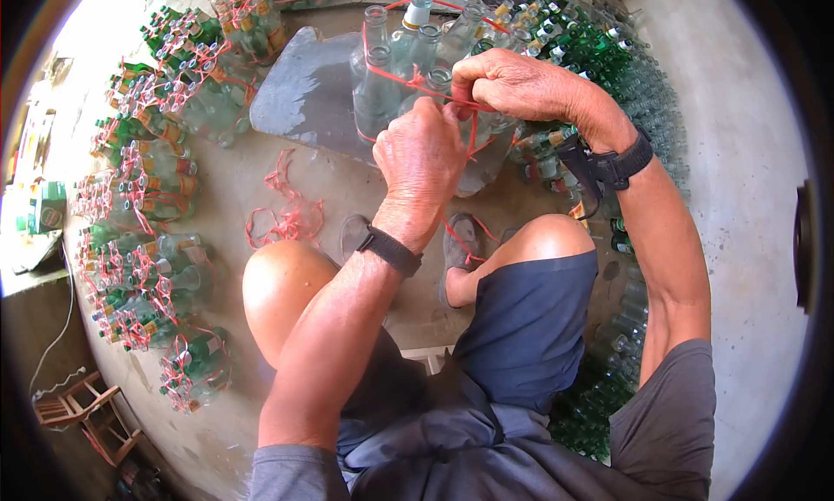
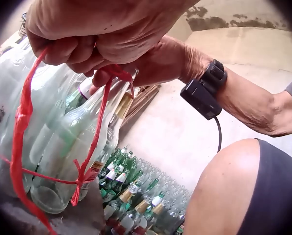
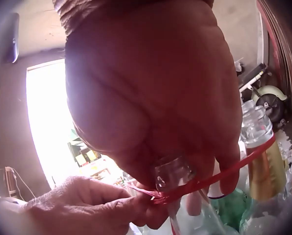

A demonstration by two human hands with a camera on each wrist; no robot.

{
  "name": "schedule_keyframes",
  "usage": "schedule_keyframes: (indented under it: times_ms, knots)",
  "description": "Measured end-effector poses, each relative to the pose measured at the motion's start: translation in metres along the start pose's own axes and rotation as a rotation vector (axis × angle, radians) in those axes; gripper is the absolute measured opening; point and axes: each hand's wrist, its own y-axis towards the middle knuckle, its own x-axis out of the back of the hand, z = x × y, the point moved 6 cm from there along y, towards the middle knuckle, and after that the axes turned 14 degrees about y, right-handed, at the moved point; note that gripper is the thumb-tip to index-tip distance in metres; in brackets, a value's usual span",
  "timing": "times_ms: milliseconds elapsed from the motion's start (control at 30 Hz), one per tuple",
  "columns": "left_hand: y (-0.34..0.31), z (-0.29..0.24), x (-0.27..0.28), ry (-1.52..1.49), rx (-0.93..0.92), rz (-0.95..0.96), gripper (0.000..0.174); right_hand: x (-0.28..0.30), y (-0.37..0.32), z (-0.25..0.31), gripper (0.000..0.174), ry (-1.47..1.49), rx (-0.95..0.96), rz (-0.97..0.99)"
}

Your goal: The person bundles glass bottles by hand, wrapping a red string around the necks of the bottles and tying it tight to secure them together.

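Observation:
A cluster of clear glass bottles (image 1: 375, 92) stands on a grey board, looped with red plastic twine (image 1: 395, 77) around the necks. My left hand (image 1: 423, 149) pinches the twine at the near side of the cluster; in the left wrist view a red strand (image 2: 22, 117) hangs from its curled fingers. Bent over the near right bottles, my right hand (image 1: 521, 88) has its fingers curled on the twine close to the left fingertips. In the right wrist view a bottle mouth (image 3: 173, 172) shows under the right palm, beside the twine. Lower down, a knotted strand (image 2: 80, 180) crosses the bottles.
Tied bundles of bottles (image 1: 156, 175) line the left side. Many loose green and clear bottles (image 1: 599, 53) stand at the right. A tangle of red twine (image 1: 287, 210) lies on the floor before the knees. A wooden stool (image 1: 91, 414) is at the lower left.

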Motion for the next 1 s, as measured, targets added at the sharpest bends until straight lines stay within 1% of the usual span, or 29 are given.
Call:
schedule_keyframes:
  times_ms: [67, 133, 267, 333, 367, 433, 467, 533, 567, 633, 667, 733, 767, 833, 867, 933, 967, 1000]
  knots:
    - [0.001, 0.002, -0.001, 0.018, 0.015, 0.003, 0.039, -0.003, 0.003, -0.002, 0.032, 0.02, 0.006, 0.033]
    - [0.001, 0.002, -0.001, 0.032, 0.026, 0.006, 0.039, -0.003, 0.001, 0.001, 0.031, 0.073, -0.077, 0.032]
    - [0.0, 0.002, -0.001, 0.005, 0.026, 0.002, 0.038, -0.002, 0.002, -0.002, 0.031, 0.094, -0.098, 0.048]
    - [0.0, 0.003, -0.001, 0.006, 0.015, 0.002, 0.037, -0.003, 0.001, 0.003, 0.025, 0.11, -0.085, 0.015]
    - [0.0, 0.003, -0.002, -0.004, 0.02, 0.005, 0.037, -0.004, 0.001, 0.001, 0.025, 0.109, -0.084, 0.017]
    - [0.001, 0.003, -0.001, -0.015, 0.028, 0.008, 0.038, -0.002, -0.001, 0.003, 0.026, 0.03, 0.015, -0.057]
    - [0.0, 0.003, -0.001, -0.026, 0.038, 0.015, 0.038, -0.002, -0.003, 0.003, 0.026, 0.03, 0.016, -0.055]
    - [0.0, 0.003, 0.0, -0.036, 0.048, 0.019, 0.038, 0.0, -0.01, 0.006, 0.027, -0.03, -0.022, -0.15]
    - [0.0, 0.004, 0.0, -0.067, 0.068, 0.029, 0.038, -0.001, -0.011, 0.01, 0.027, -0.03, -0.021, -0.15]
    - [-0.001, 0.004, 0.0, -0.098, 0.088, 0.04, 0.038, 0.0, -0.014, 0.018, 0.031, -0.154, 0.023, -0.199]
    - [-0.002, 0.004, 0.001, -0.117, 0.093, 0.03, 0.038, 0.0, -0.014, 0.015, 0.031, -0.153, 0.023, -0.199]
    - [-0.002, 0.005, 0.0, -0.135, 0.1, 0.019, 0.038, 0.0, -0.015, 0.02, 0.024, -0.366, 0.217, -0.233]
    - [-0.002, 0.006, -0.001, -0.158, 0.103, 0.007, 0.038, 0.0, -0.015, 0.019, 0.024, -0.365, 0.218, -0.232]
    - [-0.004, 0.007, -0.003, -0.179, 0.107, -0.009, 0.038, -0.001, -0.016, 0.022, 0.012, -0.533, 0.264, -0.216]
    - [-0.004, 0.006, -0.003, -0.173, 0.11, -0.008, 0.038, 0.001, -0.019, 0.023, 0.012, -0.532, 0.272, -0.217]
    - [-0.004, 0.006, 0.0, -0.176, 0.102, -0.056, 0.037, -0.005, -0.023, 0.036, 0.005, -0.682, 0.38, -0.162]
    - [-0.005, 0.005, -0.001, -0.18, 0.117, -0.043, 0.037, -0.008, -0.024, 0.036, 0.006, -0.746, 0.332, -0.115]
    - [-0.004, 0.005, 0.0, -0.183, 0.134, -0.035, 0.037, -0.009, -0.025, 0.046, 0.006, -0.734, 0.375, -0.122]
